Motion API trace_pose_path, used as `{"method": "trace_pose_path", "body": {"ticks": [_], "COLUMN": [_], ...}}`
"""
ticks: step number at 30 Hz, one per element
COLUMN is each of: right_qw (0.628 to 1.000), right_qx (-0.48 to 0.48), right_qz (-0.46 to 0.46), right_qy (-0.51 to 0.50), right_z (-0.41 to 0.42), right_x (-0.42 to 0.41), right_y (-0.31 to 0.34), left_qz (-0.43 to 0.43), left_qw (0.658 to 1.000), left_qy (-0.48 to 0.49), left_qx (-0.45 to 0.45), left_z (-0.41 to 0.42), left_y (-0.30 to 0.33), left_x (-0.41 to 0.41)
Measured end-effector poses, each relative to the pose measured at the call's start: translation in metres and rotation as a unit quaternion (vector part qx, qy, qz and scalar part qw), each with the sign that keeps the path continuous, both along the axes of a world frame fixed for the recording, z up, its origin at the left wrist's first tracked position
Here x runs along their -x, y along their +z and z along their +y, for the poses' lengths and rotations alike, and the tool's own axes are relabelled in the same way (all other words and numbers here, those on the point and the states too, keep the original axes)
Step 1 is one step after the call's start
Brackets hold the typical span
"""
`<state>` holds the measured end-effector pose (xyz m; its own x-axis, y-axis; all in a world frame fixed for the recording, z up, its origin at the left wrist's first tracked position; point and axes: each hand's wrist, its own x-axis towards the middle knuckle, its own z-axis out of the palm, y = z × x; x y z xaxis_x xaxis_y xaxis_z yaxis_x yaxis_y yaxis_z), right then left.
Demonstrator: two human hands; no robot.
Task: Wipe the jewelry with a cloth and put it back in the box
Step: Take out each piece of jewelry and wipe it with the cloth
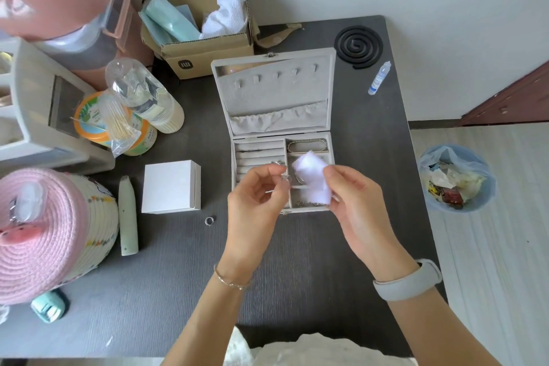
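A grey jewelry box (pixel 332 74) lies open mid-table, lid tilted back. Its tray holds ring rolls on the left, a bracelet (pixel 307 145) in the top right compartment and small pieces at the bottom right. Above the tray, my left hand (pixel 255 202) pinches a small silver piece of jewelry (pixel 285 178) between thumb and fingertips. My right hand (pixel 356 205) holds a white cloth (pixel 313 177) just right of that piece. The cloth hides part of the right compartments. A silver ring (pixel 209 220) lies loose on the table, left of the box.
A white square box (pixel 170 187) and a pale green tube (pixel 127 217) lie left of the jewelry box. Bottles, jars, a cardboard box (pixel 208 53) and a pink basket (pixel 44 232) crowd the left side. A black coil (pixel 358 46) and dropper bottle (pixel 378 79) sit far right; a bin (pixel 481 199) stands on the floor.
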<state>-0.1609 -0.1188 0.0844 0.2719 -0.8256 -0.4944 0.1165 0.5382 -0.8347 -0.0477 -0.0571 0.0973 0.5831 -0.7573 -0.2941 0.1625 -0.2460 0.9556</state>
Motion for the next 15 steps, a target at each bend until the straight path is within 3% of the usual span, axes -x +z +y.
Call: {"method": "trace_pose_path", "body": {"ticks": [3,9,12,15], "right_qw": [0.999,0.994,0.992,0.984], "right_qx": [0.012,0.09,0.091,0.123], "right_qz": [-0.02,0.028,0.053,0.066], "right_qy": [-0.037,0.046,0.071,0.11], "right_z": [-0.005,0.005,0.008,0.01], "right_x": [0.004,0.002,0.002,0.002], "right_y": [0.0,-0.002,-0.002,0.002], "left_qz": [0.06,0.241,0.259,0.221], "left_qw": [0.998,0.968,0.962,0.971], "left_qy": [-0.021,-0.039,-0.067,-0.061], "left_qx": [-0.014,-0.057,-0.054,-0.061], "left_z": [0.0,-0.002,-0.003,-0.002], "left_y": [0.0,-0.001,-0.001,-0.001], "left_x": [-0.003,-0.001,-0.001,0.001]}}
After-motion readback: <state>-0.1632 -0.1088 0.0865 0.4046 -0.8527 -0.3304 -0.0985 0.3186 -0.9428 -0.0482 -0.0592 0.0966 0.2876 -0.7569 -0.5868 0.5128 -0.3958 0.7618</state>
